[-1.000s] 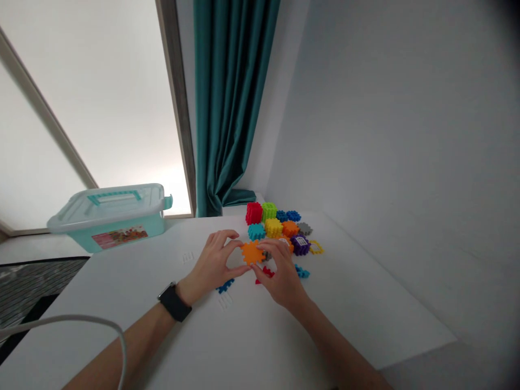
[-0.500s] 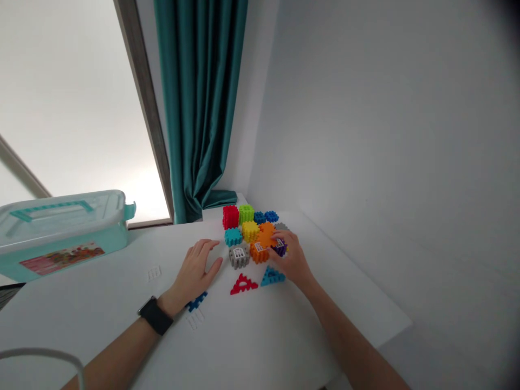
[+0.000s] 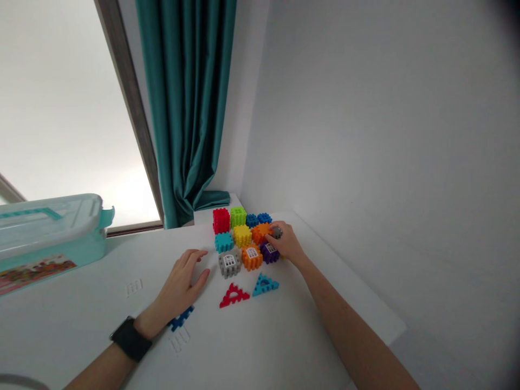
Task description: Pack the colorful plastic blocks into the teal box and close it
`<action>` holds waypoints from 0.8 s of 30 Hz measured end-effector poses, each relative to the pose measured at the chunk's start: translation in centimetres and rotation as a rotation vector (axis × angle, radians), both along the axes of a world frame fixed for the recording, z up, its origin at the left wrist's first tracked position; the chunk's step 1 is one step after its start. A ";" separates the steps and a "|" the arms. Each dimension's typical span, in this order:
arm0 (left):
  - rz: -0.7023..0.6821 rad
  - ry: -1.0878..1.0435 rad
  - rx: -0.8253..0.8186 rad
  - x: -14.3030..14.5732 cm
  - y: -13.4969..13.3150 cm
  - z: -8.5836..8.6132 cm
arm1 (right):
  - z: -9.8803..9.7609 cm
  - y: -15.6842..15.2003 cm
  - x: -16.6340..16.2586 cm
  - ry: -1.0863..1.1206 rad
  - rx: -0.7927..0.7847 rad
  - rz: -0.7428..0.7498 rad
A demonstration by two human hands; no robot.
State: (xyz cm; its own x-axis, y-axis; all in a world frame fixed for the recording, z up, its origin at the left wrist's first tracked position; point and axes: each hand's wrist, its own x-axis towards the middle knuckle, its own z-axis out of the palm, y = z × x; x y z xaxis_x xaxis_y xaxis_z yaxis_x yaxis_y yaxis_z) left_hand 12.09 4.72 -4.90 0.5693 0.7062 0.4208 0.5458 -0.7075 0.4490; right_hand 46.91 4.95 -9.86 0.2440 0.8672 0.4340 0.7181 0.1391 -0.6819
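My right hand (image 3: pixel 287 242) has its thumb and fingertips closed at the right side of an orange notched block (image 3: pixel 261 232). A grey block (image 3: pixel 277 233) shows between its fingers. Just in front stand a purple block (image 3: pixel 268 252), an orange block with a white window (image 3: pixel 252 257) and a grey block with a white window (image 3: pixel 229 264). My left hand (image 3: pixel 182 284) rests open on the table, its fingers apart and holding nothing. Under its wrist side lies a blue notched piece (image 3: pixel 181 318), partly hidden. Red (image 3: pixel 234 295) and light blue (image 3: pixel 265 284) triangular pieces lie flat nearer me.
Behind are red (image 3: pixel 221 221), lime (image 3: pixel 238 217), yellow (image 3: pixel 242 236), turquoise (image 3: pixel 223 242) and blue (image 3: pixel 264 218) blocks. Clear window pieces (image 3: pixel 134 287) lie on the white table (image 3: pixel 276 346). A lidded teal box (image 3: pixel 52 238) stands left, with a curtain and walls beyond.
My right hand has carried an orange notched piece back from above the front orange and purple blocks to the orange block behind. The view has shifted slightly; my left hand stays open.
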 end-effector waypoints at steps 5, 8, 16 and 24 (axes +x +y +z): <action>0.008 -0.008 -0.012 0.0 0.0 -0.1 | -0.4 0.6 0.1 -0.014 -0.031 0.019; 0.005 -0.003 -0.019 0.0 0.0 -0.1 | -0.4 0.7 0.1 -0.024 -0.045 0.021; -0.008 0.016 -0.025 0.0 0.0 0.0 | -0.1 0.9 0.1 -0.035 -0.093 0.031; -0.007 0.058 -0.033 -0.1 0.0 -0.3 | -0.1 1.1 0.1 -0.022 -0.125 0.033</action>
State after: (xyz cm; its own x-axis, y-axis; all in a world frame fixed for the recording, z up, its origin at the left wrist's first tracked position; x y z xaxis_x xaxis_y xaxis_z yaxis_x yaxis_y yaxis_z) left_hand 12.00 4.68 -5.16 0.5972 0.7148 0.3638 0.5666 -0.6970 0.4395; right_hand 47.05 6.10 -9.94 0.2063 0.9223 0.3267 0.7295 0.0776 -0.6795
